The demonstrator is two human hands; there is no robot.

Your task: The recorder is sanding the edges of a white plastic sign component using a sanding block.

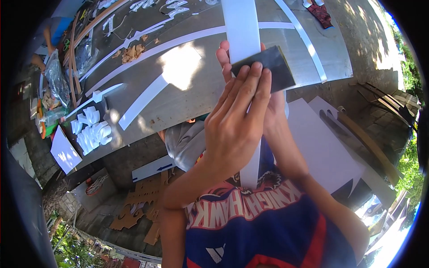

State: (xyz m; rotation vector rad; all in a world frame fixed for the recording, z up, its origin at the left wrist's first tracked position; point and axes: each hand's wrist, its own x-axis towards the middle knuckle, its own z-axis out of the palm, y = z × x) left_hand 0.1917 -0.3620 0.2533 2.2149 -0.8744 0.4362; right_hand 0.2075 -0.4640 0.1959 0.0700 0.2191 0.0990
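Observation:
A long white flat strip [242, 29] runs from the top of the view down toward my chest. My right hand [275, 111] is under the strip and closed round it, its fingertips curling past the left edge. On top, my left hand [239, 105] presses a dark grey rectangular piece [279, 71] against the strip, fingers close together and laid over it. The piece looks like a sheet of sandpaper, tilted across the strip. My left palm and the strip's face beneath the piece are hidden.
A metal-topped table [196, 100] bears curved white strips [145, 100], white cut letters [94, 134], dry leaves [133, 53] and a dark red patterned glove [319, 15]. White sheets [313, 138] stand at the right. Cut cardboard [136, 207] lies below. Another person's arm [47, 40] shows far left.

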